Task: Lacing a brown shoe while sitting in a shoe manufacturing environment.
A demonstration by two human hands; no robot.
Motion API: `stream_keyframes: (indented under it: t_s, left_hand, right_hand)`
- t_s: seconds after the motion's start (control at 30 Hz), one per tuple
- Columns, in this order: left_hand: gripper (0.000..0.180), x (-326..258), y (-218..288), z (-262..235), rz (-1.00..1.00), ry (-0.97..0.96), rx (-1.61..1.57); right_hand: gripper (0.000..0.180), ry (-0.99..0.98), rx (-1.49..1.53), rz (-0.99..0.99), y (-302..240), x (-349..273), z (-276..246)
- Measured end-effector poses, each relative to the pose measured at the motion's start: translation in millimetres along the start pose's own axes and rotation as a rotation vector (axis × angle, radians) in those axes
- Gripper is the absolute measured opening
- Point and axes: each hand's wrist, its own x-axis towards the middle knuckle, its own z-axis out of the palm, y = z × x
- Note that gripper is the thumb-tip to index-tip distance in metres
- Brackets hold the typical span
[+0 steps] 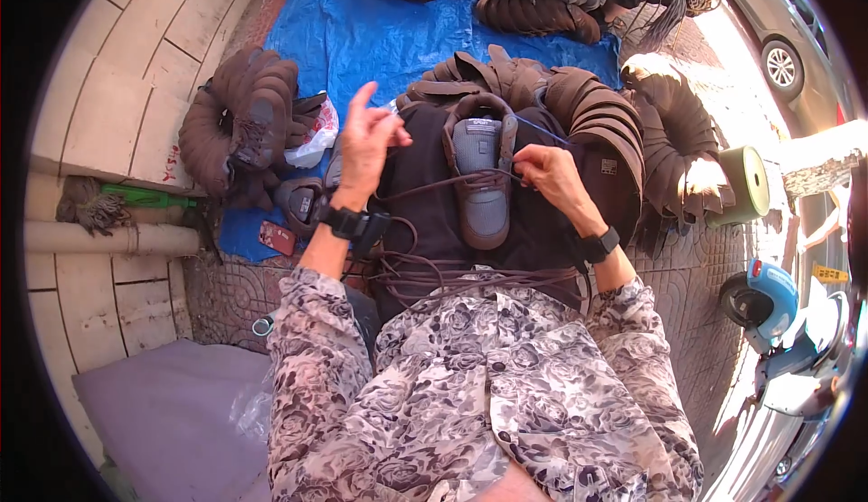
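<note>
A brown and grey shoe upper (485, 196) lies on my dark-covered lap, its collar away from me and its toe toward me. Brown laces (477, 179) cross its front. To its right, my right hand (549, 176) is closed in a pinch on a lace at the eyelet edge. My left hand (366, 138) is raised left of the shoe, index finger extended and the others partly bent; I see nothing held in it. More loose laces (443, 278) lie across my lap near my waist.
Stacked rings of brown shoe pieces (240, 122) surround me on a blue tarp (330, 36). A red phone-like item (277, 238) and a white plastic bag (316, 136) lie left. A green cylinder (743, 185) stands right, with a blue scooter (768, 298) beyond. A tiled wall borders the left.
</note>
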Motion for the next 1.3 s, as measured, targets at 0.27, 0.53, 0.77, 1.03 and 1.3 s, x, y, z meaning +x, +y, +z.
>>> stream_keyframes:
  t_s: [0.27, 0.53, 0.77, 1.03, 1.3]
  left_hand:
    - [0.014, -1.5, -17.7, 67.0, -0.179, -0.253, 0.119]
    - [0.015, -7.0, -17.8, 92.4, -0.124, -0.368, 0.302]
    - [0.015, -13.3, -24.4, 84.6, -0.128, -0.32, 0.129]
    - [0.009, -43.4, -34.9, 24.7, 0.029, -0.053, 0.487]
    - [0.009, -48.5, -40.5, 29.3, 0.149, -0.194, 0.677]
  right_hand:
    - [0.011, 0.035, -0.201, -0.062, -4.8, -7.2, 7.7]
    - [0.013, -0.017, -0.313, -0.126, -4.7, -4.3, 2.7]
    - [0.011, -0.149, -0.052, 0.208, -24.1, 7.1, 3.7]
    - [0.024, 0.1, -0.519, -0.691, -52.5, 8.8, 29.2]
    - [0.027, -0.052, -0.568, -0.608, -38.6, 14.5, 44.7]
